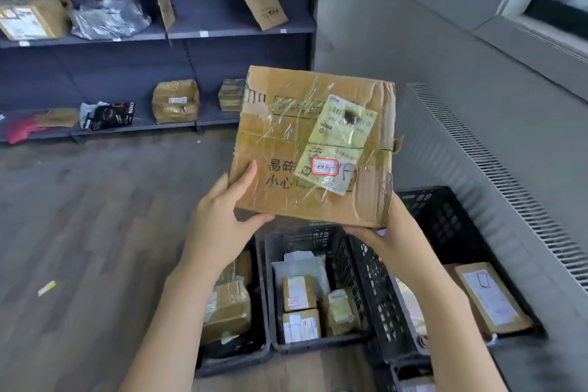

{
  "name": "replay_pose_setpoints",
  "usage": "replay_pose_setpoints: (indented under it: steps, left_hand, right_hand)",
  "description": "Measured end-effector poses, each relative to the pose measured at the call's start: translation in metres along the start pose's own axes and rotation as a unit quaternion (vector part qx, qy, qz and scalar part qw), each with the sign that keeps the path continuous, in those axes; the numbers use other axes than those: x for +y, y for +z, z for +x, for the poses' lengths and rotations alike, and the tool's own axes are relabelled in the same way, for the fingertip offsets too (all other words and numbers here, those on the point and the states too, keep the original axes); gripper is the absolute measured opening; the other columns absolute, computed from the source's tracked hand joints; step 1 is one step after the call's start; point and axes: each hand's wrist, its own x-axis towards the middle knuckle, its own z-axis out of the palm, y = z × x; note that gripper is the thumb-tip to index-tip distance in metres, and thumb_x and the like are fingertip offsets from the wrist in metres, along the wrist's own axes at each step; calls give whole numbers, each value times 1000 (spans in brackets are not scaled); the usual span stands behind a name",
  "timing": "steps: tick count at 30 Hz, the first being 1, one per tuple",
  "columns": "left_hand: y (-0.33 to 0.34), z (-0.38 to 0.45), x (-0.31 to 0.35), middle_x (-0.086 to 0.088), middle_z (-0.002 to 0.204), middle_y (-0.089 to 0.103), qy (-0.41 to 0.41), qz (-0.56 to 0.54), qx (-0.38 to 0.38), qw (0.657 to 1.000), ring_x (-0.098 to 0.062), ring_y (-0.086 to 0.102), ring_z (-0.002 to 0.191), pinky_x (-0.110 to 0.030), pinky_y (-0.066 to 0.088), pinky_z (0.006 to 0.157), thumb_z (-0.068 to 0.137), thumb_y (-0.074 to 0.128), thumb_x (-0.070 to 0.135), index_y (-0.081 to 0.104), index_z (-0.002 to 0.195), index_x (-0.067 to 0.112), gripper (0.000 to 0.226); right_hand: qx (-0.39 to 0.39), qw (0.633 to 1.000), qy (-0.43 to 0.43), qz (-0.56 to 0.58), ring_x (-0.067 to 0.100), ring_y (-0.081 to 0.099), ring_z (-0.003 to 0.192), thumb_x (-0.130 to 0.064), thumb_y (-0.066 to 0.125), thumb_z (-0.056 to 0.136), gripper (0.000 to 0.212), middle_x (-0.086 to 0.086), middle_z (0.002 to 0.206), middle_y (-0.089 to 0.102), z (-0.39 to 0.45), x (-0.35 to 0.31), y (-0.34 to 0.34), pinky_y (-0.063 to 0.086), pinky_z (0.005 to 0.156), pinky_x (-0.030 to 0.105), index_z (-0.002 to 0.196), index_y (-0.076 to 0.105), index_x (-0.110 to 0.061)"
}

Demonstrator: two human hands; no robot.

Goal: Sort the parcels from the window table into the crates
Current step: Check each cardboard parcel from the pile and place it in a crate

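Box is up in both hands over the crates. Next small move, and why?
Probably lower the cardboard box toward the right crate. Both hands, left hand and right hand, grip its bottom corners, label facing the camera; the middle crate holds several small parcels, so the right looks roomier.

The big box (313, 149) is brown with shiny clear tape, black writing and pale yellow-green labels (337, 143), one with a small red frame. The crates (318, 289) are black with little holes in rows. The shelves (159, 32) are dark blue-grey, and the floor (95, 216) is grey-brown wood stripes.
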Motion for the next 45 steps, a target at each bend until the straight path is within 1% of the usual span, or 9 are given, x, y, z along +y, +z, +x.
replay_pose_setpoints:
  steps: [7,11,14,18,22,27,33,40,45]
  left_hand:
    - [123,48,-54,2,139,45,-58,12,-102,993,-17,47,122,-29,39,96,77,77,35,23,148,36,89]
    - [195,50,-101,0,148,37,-96,19,-165,981,-18,34,136,-31,36,102,81,71,41,18,149,38,87]
    - [253,39,-143,1,157,24,-117,15,-215,969,-16,20,144,-34,26,112,81,67,49,14,149,41,87]
    - [322,13,-199,7,156,22,-147,31,-258,955,-15,29,140,-33,27,112,80,63,56,13,149,42,86]
    - [383,-20,-260,7,154,27,-177,11,-266,947,-12,30,139,-31,28,112,80,59,58,18,149,37,83]
    - [442,-51,-324,7,154,26,-193,11,-301,934,-11,35,136,-29,30,110,82,58,58,14,151,36,85]
    - [480,-82,-372,3,141,49,-204,47,-278,938,-13,49,124,-24,40,98,93,51,48,28,148,33,61]
    - [496,-98,-394,-5,138,52,-249,79,-364,894,-17,55,120,-28,44,98,83,67,49,3,154,27,98]
    - [495,-83,-400,0,105,66,-240,94,-348,901,-5,55,65,-13,44,51,83,62,57,-11,152,16,108]
  right_hand:
    - [-68,996,56,-4,2,46,126,-32,75,81,74,-27,132,51,59,122,24,45,102,40,140,32,-43]
    - [-90,992,77,-36,-5,47,119,-33,74,82,74,-30,127,50,76,201,54,44,91,18,141,30,-39]
    - [-108,989,92,-33,-6,45,122,-33,74,82,81,-31,133,46,74,267,85,44,94,23,145,24,-42]
    - [-130,984,123,1,-13,41,124,-27,75,82,84,-32,134,44,61,352,140,40,100,18,146,23,-40]
    - [-160,976,143,33,-15,45,118,-14,75,81,83,-29,132,48,44,423,196,41,87,4,144,27,-42]
    - [-198,968,152,13,-13,39,125,-20,76,80,89,-30,136,43,35,498,251,34,107,16,145,21,-47]
    - [-247,956,159,-3,-9,41,126,-26,78,78,78,-24,135,46,6,560,303,35,109,21,132,27,-53]
    - [-340,923,173,-43,-22,48,110,-31,82,73,69,-29,119,54,-11,573,307,39,93,7,129,41,-37]
    - [-295,930,208,-67,-3,59,104,-65,53,83,37,-27,114,56,8,551,305,48,87,14,113,53,-43]
